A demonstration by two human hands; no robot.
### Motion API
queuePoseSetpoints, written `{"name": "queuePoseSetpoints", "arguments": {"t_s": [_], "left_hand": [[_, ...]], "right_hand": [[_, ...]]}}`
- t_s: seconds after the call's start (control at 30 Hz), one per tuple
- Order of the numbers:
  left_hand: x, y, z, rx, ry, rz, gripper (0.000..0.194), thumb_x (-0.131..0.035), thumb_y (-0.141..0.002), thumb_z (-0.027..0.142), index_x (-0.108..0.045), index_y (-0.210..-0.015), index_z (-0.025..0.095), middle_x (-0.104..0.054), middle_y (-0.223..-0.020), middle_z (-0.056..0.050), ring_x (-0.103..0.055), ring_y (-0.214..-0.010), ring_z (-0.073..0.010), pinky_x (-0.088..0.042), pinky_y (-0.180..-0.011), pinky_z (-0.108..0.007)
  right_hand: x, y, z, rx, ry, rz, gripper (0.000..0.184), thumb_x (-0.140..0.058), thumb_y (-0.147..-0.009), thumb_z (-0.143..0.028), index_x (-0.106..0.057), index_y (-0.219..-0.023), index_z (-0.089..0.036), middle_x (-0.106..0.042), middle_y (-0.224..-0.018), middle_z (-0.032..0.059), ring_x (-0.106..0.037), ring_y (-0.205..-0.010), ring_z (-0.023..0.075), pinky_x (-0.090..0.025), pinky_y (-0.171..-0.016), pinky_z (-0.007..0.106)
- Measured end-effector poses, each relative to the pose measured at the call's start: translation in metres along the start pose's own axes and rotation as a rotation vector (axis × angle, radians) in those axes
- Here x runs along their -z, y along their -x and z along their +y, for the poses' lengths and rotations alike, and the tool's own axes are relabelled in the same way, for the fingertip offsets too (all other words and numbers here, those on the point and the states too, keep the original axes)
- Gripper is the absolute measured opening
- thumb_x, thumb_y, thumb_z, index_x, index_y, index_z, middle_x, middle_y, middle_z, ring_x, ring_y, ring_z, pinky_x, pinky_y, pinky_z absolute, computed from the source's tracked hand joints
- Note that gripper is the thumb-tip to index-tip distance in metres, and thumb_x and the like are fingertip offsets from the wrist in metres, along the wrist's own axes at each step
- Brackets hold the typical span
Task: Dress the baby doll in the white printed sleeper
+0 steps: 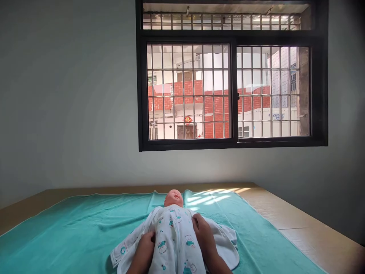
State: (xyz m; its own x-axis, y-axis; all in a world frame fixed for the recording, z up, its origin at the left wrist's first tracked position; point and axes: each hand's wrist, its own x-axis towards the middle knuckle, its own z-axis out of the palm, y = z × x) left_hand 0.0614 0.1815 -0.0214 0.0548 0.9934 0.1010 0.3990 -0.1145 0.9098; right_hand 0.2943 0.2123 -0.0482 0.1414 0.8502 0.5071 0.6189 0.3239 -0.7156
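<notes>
A baby doll [173,198] lies on its back, its head toward the wall. White printed baby clothes [174,232] with green and grey figures cover its body, a seam running down the front. At the lower left side of the doll, my left hand [145,247] is closed at the edge of the clothes, its fingertips partly hidden. Higher up on the other side, my right hand [203,233] has its fingers curled against the clothes near the doll's chest. Sleeves spread out flat to both sides, the right one [226,233] beyond my right hand.
Under the doll a green cloth [85,236] covers much of a wooden table [299,228], whose bare right side shows. Sunlight falls in patches behind the doll's head. A grey wall [71,95] with a barred, black-framed window [234,91] stands behind the table.
</notes>
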Motion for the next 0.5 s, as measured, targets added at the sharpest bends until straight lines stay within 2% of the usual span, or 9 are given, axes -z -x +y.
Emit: {"name": "queuePoseSetpoints", "arguments": {"t_s": [0.1,0.23,0.37,0.5], "left_hand": [[-0.003,-0.007,-0.006,0.014,-0.111,0.044,0.030,-0.048,-0.064,0.024,-0.073,-0.076,0.013,-0.077,-0.096,-0.014,-0.068,-0.095,-0.0324,-0.049,-0.091,-0.037],[-0.005,-0.012,-0.013,0.065,-0.289,0.158,0.025,-0.046,-0.072,0.019,-0.069,-0.080,0.014,-0.076,-0.095,-0.014,-0.068,-0.094,-0.0300,-0.048,-0.083,-0.034],[-0.004,-0.008,-0.018,0.016,-0.387,0.184,0.018,-0.044,-0.080,0.021,-0.062,-0.081,0.019,-0.075,-0.091,-0.010,-0.066,-0.085,-0.0255,-0.045,-0.076,-0.031],[-0.004,-0.004,-0.021,-0.024,-0.285,0.195,0.024,-0.041,-0.084,0.026,-0.064,-0.089,0.019,-0.074,-0.101,-0.010,-0.064,-0.099,-0.0271,-0.044,-0.091,-0.034]], "right_hand": [[0.001,0.000,-0.003,-0.004,-0.006,0.011,0.027,-0.034,-0.090,-0.042,-0.048,-0.077,-0.023,-0.064,-0.075,0.0049,-0.056,-0.071,0.0221,-0.039,-0.066,0.031],[0.005,0.003,-0.008,-0.005,-0.025,0.036,0.026,-0.039,-0.089,-0.041,-0.051,-0.075,-0.023,-0.065,-0.073,0.0037,-0.057,-0.068,0.0208,-0.039,-0.063,0.029],[0.007,0.004,-0.009,0.011,-0.037,0.050,0.024,-0.040,-0.088,-0.039,-0.052,-0.074,-0.023,-0.065,-0.072,0.0030,-0.057,-0.068,0.0201,-0.041,-0.064,0.028],[0.006,0.002,-0.006,0.005,-0.004,0.019,0.026,-0.037,-0.089,-0.040,-0.051,-0.076,-0.023,-0.065,-0.075,0.0033,-0.058,-0.071,0.0207,-0.042,-0.067,0.029]]}}
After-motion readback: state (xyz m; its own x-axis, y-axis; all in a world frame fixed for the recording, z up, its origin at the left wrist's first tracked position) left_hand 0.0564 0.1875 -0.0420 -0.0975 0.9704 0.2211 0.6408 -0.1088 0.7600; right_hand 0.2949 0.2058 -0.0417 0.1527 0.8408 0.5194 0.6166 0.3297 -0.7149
